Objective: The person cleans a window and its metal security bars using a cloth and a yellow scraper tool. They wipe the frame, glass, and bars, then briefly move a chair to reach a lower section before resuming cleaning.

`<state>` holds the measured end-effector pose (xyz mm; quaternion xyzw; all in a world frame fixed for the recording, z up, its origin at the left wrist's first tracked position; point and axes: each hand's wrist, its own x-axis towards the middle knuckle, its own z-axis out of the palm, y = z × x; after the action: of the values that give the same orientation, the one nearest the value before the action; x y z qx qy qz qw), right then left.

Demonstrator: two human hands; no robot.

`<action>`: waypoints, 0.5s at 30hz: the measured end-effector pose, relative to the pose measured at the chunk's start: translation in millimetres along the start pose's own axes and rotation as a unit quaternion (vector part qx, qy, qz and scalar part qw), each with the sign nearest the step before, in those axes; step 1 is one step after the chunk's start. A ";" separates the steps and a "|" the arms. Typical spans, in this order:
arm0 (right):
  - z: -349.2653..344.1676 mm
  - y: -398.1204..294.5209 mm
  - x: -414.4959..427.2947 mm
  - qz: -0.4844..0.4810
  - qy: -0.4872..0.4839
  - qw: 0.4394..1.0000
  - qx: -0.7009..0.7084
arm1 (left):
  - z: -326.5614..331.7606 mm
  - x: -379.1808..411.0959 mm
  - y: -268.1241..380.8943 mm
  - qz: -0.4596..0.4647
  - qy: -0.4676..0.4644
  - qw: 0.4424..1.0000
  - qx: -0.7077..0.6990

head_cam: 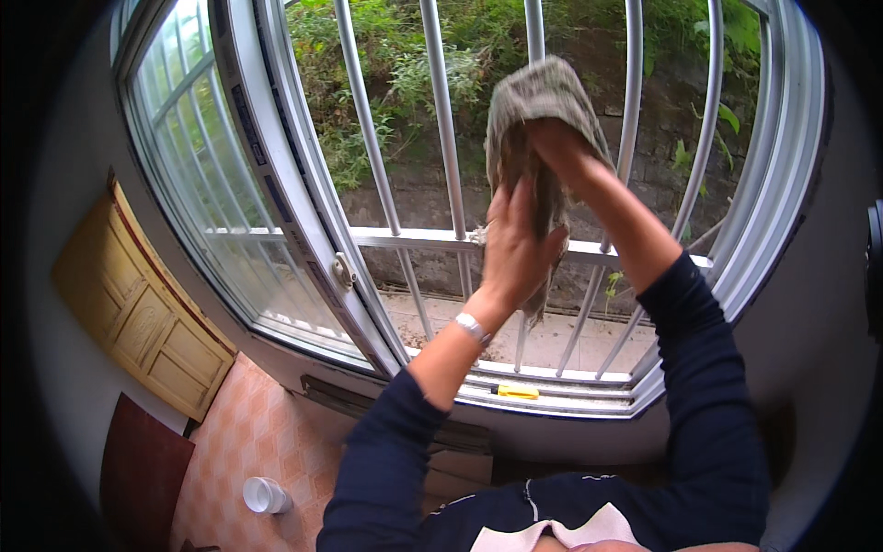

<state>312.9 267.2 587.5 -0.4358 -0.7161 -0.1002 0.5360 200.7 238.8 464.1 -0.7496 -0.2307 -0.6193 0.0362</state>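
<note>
A damp-looking grey-brown cloth [541, 90] is draped over one upright metal bar [534, 27] of the window grille. My right hand [562, 148] reaches under the upper fold and presses the cloth around that bar; its fingers are hidden by the fabric. Lower down, my left hand [514, 238] lies against the hanging part of the cloth, fingers pointing up and thumb spread out to the right. Whether its fingers grip the fabric is unclear from the blur. The cloth's tail hangs below the grille's horizontal rail [579, 252].
A sliding window sash [303, 207] with a latch [343, 270] stands to the left. On the sill track lies a yellow-handled tool [517, 392]. A white bucket [265, 495] sits on the tiled floor, near a yellow wooden door [148, 310] and a dark red panel [141, 469].
</note>
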 end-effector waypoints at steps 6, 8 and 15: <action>10.1 47.0 95.8 -0.181 0.193 0.945 -0.190 | 75.2 92.0 2.9 -0.087 0.159 0.979 -0.093; 12.4 52.0 89.7 -0.177 0.211 0.940 -0.201 | 79.4 93.3 -1.4 -0.189 0.089 0.971 -0.112; 36.3 64.2 45.9 -0.268 0.246 0.871 -0.329 | 87.5 61.2 -32.5 -0.180 0.045 0.955 -0.233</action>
<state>333.1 351.6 591.3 -0.3389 -0.5758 -0.5740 0.4734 275.5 315.8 494.3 -0.6549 -0.2088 -0.6850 -0.2414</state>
